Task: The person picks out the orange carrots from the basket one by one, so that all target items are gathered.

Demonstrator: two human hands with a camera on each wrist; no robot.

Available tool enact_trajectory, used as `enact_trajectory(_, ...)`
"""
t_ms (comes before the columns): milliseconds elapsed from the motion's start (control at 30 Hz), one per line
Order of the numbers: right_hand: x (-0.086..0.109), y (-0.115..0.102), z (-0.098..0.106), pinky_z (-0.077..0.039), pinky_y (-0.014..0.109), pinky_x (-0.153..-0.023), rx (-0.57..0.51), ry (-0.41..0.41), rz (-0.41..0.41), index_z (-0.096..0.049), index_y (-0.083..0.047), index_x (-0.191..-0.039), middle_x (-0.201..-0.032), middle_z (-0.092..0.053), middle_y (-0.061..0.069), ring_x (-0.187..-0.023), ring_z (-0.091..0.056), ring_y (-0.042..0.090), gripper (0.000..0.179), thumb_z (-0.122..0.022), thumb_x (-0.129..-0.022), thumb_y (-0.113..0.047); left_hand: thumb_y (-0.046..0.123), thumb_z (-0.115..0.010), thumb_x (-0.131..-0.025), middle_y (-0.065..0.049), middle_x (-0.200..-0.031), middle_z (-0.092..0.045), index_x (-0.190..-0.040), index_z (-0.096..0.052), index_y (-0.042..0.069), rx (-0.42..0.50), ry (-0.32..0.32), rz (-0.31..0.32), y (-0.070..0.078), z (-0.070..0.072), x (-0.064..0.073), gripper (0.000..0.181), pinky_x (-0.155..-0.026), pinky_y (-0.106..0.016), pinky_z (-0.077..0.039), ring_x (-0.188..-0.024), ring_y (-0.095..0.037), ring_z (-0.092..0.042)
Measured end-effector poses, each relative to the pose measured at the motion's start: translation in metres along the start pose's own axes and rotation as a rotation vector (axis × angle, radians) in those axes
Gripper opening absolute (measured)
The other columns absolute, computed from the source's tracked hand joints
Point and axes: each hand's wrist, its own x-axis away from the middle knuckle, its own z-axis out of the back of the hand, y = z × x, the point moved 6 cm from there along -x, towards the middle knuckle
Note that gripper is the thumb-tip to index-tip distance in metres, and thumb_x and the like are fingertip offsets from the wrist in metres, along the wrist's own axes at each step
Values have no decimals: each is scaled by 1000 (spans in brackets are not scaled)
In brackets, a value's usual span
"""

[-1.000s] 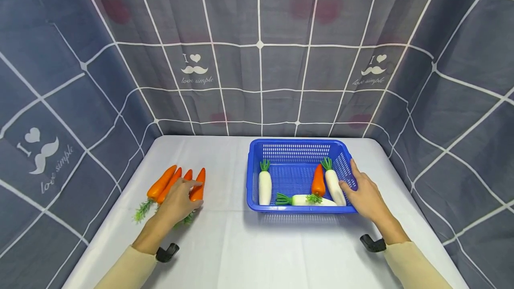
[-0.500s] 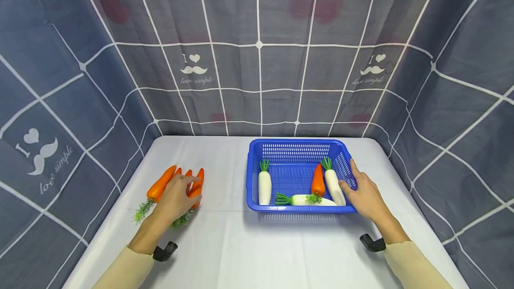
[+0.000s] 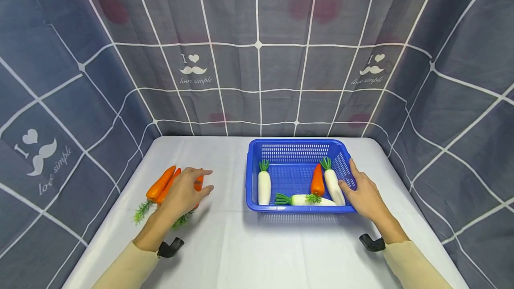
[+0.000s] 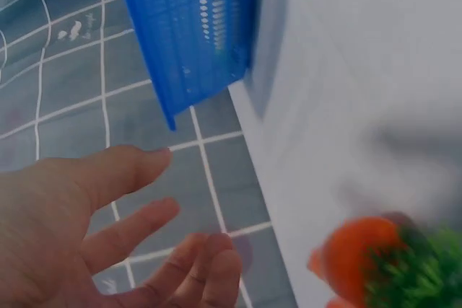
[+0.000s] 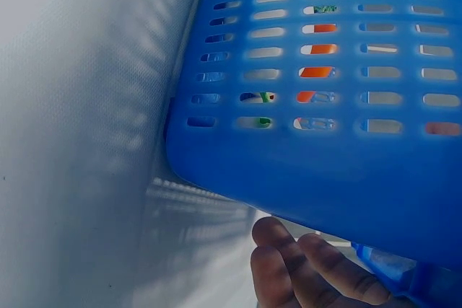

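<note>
My left hand [image 3: 182, 193] hovers over a group of carrots [image 3: 160, 183] at the left of the table, its thumb and fingers spread with nothing between them. Part of the group is covered by this hand; green leafy tops [image 3: 141, 211] stick out below. In the left wrist view, one carrot [image 4: 361, 254] shows at the lower right, apart from the fingers. With its thumb over the rim and fingers outside, my right hand [image 3: 366, 195] holds the right side of a blue plastic basket [image 3: 253, 146]. Its fingertips [image 5: 271, 232] show by the basket's wall in the right wrist view.
Inside the basket lie a white radish [image 3: 264, 188] at the left, another radish [image 3: 334, 186] at the right, one lying crosswise in front, and a carrot [image 3: 317, 181]. A white cloth covers the table [image 3: 257, 253]. Grey checked curtains [image 3: 237, 66] enclose the back and sides.
My left hand has let go of the rightmost carrot, spread its fingers and lifted a little to the right. That carrot has shifted slightly left towards the others. The right hand and basket have stayed put.
</note>
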Motion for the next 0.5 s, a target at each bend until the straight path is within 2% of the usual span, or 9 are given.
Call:
enact_trajectory(300,2,-3,1,-43,85,-125,-15,18,13,-11,-2,-186,-162,-54,46,-150,-55,69,92,-62,-119,-40,24,-89,-104,-21,-143,-77,-148,-81,13,28,14,-35,32,-5,-11,46,-93,-53,-70,-115,-38,-83)
enact_trajectory(500,2,-4,0,-43,84,-126,-20,19,13,-10,-4,-186,-162,-54,45,-150,-56,68,93,-63,-119,-41,26,-89,-104,-18,-145,-77,-149,-81,17,57,-7,-80,58,-14,-22,47,-97,-55,-70,-119,-37,-82)
